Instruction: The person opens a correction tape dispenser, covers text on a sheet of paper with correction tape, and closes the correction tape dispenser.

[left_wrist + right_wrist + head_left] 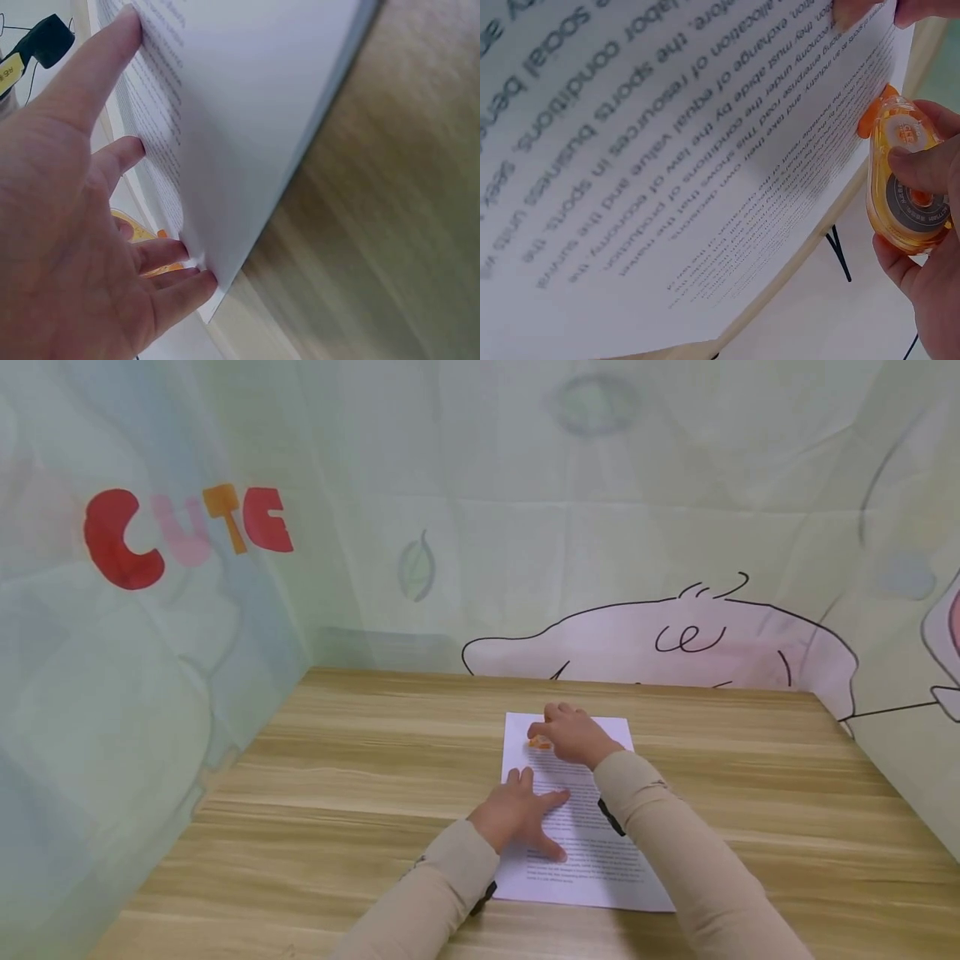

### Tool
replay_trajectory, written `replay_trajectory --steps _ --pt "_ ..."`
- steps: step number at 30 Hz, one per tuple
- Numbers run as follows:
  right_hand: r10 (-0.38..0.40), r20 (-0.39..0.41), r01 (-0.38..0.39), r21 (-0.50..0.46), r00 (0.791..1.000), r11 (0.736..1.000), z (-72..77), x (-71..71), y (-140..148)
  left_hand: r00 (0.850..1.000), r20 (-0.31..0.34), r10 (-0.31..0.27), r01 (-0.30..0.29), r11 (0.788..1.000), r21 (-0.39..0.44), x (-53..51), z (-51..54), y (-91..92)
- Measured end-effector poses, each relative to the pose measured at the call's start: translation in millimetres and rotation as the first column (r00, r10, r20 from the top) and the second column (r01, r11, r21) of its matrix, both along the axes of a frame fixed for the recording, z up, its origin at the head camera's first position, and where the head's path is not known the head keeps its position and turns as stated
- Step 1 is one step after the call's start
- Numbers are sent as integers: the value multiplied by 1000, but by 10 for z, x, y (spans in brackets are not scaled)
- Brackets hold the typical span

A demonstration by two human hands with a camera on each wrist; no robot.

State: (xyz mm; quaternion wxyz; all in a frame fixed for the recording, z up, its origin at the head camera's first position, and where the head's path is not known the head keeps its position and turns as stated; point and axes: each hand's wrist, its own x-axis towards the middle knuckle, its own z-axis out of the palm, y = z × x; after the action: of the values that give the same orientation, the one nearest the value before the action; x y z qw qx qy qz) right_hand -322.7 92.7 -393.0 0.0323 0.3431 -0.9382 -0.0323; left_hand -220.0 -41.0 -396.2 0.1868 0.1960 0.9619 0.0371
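Printed paper [600, 860] lies on the wooden table, its text filling much of the right wrist view. The left hand [517, 817] rests on it with spread fingers, fingertips touching the sheet near its left edge, as the left wrist view [82, 217] also shows. Between thumb and fingers the right hand [930, 187] pinches a clear orange correction-tape dispenser [907, 180], whose orange tip meets the paper near the upper lines of print. From the head, the right hand [576, 737] covers most of the dispenser [539, 743], near the top of the page.
Wooden table surface [360, 777] surrounds the paper. Behind and to the left hangs a pale printed cloth [360, 527] with coloured letters and a cartoon outline. Dark straps show at both wrists; the right one [611, 817] lies over the paper's right side.
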Motion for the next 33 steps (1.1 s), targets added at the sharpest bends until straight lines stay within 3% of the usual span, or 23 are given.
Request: replay_trajectory --steps 20,33 --pt "92 -51 -87 87 994 992 26 17 -21 1000 2 19 -19 1000 -8 44 51 -10" --pt "116 -96 -105 118 989 988 13 -22 46 999 19 35 -35 999 10 34 63 -8"
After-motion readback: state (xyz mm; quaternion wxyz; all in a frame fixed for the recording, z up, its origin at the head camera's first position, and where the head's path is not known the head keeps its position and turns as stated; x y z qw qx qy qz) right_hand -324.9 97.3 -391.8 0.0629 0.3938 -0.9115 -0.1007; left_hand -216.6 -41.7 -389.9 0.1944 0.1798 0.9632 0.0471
